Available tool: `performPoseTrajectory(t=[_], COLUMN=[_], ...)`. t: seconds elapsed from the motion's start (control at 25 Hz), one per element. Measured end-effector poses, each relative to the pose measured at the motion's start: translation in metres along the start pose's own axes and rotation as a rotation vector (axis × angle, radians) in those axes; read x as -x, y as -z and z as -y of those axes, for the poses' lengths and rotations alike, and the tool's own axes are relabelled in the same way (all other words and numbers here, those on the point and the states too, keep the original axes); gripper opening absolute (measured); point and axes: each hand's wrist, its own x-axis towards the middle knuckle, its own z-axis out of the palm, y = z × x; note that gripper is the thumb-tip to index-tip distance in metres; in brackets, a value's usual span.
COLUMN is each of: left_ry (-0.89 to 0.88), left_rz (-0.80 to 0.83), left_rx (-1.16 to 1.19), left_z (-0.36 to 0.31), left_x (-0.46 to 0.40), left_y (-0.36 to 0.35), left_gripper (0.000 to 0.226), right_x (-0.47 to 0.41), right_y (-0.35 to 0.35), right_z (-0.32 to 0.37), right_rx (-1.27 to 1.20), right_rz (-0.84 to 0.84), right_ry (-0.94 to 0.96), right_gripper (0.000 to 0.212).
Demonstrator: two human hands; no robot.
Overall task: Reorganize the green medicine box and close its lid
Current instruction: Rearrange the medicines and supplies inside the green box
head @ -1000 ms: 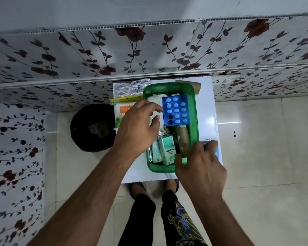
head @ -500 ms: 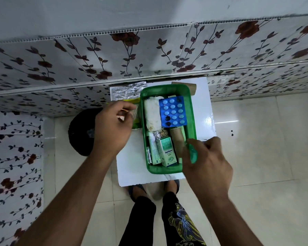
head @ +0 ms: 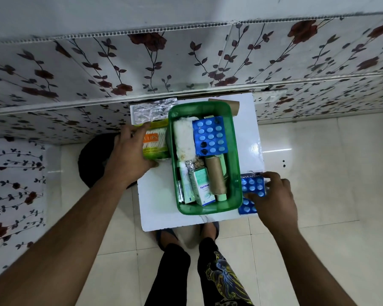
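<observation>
The open green medicine box (head: 236,164) stands on a small white table (head: 159,202). Inside it lie a white gauze roll (head: 184,138), a blue blister pack (head: 210,135), a brown bandage roll (head: 217,175), a small Optibex carton (head: 205,188) and a tube. My left hand (head: 131,153) grips a green and orange pack of cotton swabs (head: 156,142) just left of the box. My right hand (head: 272,195) rests its fingers on a second blue blister pack (head: 250,186) lying to the right of the box. No lid is visible.
A silver foil strip (head: 150,111) lies at the table's back left and a cardboard roll (head: 230,107) behind the box. A black bin (head: 93,160) stands on the floor to the left. Floral wall panels (head: 186,62) rise behind; my legs are below the table.
My left hand left the box and took hold of the cotton swab pack on its left. My right hand moved from the box's near right rim to the blue blister pack beside it.
</observation>
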Motion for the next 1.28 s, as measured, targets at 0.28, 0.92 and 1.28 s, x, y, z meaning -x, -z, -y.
performPoseTrajectory(t=[0.28, 0.92, 1.28], left_ry=[-0.017, -0.359, -0.396], left_rz=[-0.062, -0.034, -0.029], left_rx=[0.004, -0.477, -0.49], left_z=[0.01, -0.11, -0.105], left_x=[0.015, 0.088, 0.089], left_y=[0.003, 0.023, 0.008], left_gripper=[0.09, 0.077, 0.068], right_x=[-0.004, -0.009, -0.013], right_y=[0.014, 0.07, 0.078], right_z=[-0.001, 0.028, 0.043], right_rx=[-0.159, -0.588, -0.537], right_rz=[-0.022, 0.005, -0.024], right_ry=[-0.068, 0.039, 0.112], right_gripper=[0.037, 0.017, 0.016])
